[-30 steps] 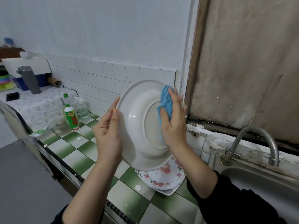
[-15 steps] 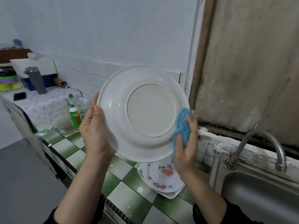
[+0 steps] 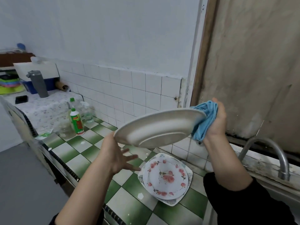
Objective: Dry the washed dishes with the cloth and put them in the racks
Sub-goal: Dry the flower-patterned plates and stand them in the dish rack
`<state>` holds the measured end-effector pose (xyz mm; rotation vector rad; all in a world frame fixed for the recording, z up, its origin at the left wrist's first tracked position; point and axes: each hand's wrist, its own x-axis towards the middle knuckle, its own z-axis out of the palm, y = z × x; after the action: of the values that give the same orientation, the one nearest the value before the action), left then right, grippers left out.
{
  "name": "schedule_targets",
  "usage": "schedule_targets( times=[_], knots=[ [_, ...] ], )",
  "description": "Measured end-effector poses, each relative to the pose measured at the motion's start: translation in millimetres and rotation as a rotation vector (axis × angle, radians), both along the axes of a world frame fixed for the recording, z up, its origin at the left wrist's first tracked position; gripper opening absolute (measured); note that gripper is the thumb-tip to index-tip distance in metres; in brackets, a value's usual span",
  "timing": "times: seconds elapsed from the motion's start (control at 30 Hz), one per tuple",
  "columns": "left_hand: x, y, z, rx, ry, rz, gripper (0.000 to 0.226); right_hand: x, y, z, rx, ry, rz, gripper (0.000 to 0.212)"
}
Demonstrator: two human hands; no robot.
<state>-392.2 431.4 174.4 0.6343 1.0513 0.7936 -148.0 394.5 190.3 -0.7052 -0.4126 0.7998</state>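
Plate was up in the air over the counter, white, tipped close to flat, with its underside and foot ring facing me. Its right rim ran into the cloth, a blue bunch that my right hand gripped with fingers curled round it. The cloth wrapped that part of the rim, so the plate was held there through the fabric.

My left hand was below the plate's left edge, wide, with fingers spread and pointing right, holding nothing. The part of it near the thumb came right up to the rim. Motion blur kept me from telling whether it touched.

Under the plate, a stack of flowered plates sat on the counter, a round one on top of a squarish one. It was well apart from the plate I held and just right of my left fingertips in the view. Farther left on the counter, near the wall, stood a green bottle among some clear containers I could not make out well. At the right, the tap curved up beyond my right forearm.
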Motion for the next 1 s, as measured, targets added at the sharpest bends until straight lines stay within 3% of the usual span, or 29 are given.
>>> schedule_targets(
  times=[0.1,0.2,0.37,0.47,0.57,0.6,0.67,0.77,0.87,0.93,1.0],
  knots=[
    [-11.1,6.0,-4.3,-0.152,-0.283,-0.142,0.043,16.7,0.6,-8.5,-0.194,-0.170,0.238,0.039],
    [-15.5,10.1,-3.0,-0.111,-0.413,-0.066,0.034,26.7,-0.6,-10.1,-0.402,-0.457,0.382,0.045],
    [-13.9,15.1,-12.5,0.179,-0.258,0.109,0.039,17.1,12.8,-18.3,-0.367,-1.074,0.172,0.005],
    [-11.1,11.2,-10.7,0.278,-0.287,0.143,0.039,14.7,25.5,-34.0,-0.386,-1.303,0.048,0.010],
    [-6.5,7.0,-10.1,0.408,-0.267,0.176,0.042,-2.4,31.6,-46.5,-0.335,-1.678,-0.164,0.025],
    [-4.1,4.6,-9.5,0.462,-0.262,0.181,0.042,-12.6,33.7,-50.4,-0.302,-1.739,-0.217,0.029],
    [1.8,-0.8,-8.3,0.552,-0.242,0.187,0.042,-40.2,32.0,-54.0,-0.316,-1.670,-0.189,0.041],
    [9.7,-6.2,-7.8,0.612,-0.205,0.212,0.038,-86.3,18.3,-60.6,-0.246,-1.505,0.119,0.060],
    [4.9,-7.4,-9.4,0.617,-0.232,0.236,0.036,-110.5,-5.8,-68.8,-0.077,-1.646,0.398,0.068],
    [-3.9,-7.2,-12.1,0.623,-0.258,0.250,0.036,-94.9,-5.2,-75.9,-0.012,-1.843,0.312,0.065],
    [-11.8,-8.1,-15.0,0.641,-0.241,0.304,0.036,-67.0,11.5,-81.0,-0.078,-1.934,0.051,0.063]
  ],
)
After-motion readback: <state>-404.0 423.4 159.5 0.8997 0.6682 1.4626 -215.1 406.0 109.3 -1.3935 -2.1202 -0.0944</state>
